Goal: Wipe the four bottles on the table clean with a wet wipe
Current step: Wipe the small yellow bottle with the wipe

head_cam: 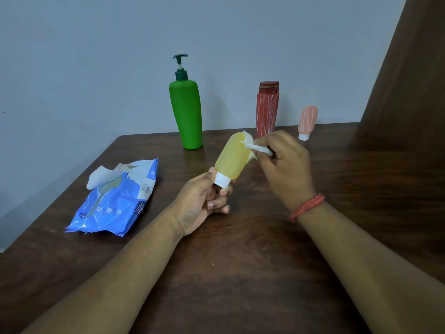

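Brown table — wipes pack, three bottles.

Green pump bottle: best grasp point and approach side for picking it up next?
Probably the body of the green pump bottle, wrapped around its middle from the front. It stands upright near the table's far edge with the wall close behind, and the pump head looks too thin to carry it. The right hand approaching would have to clear the red bottle.
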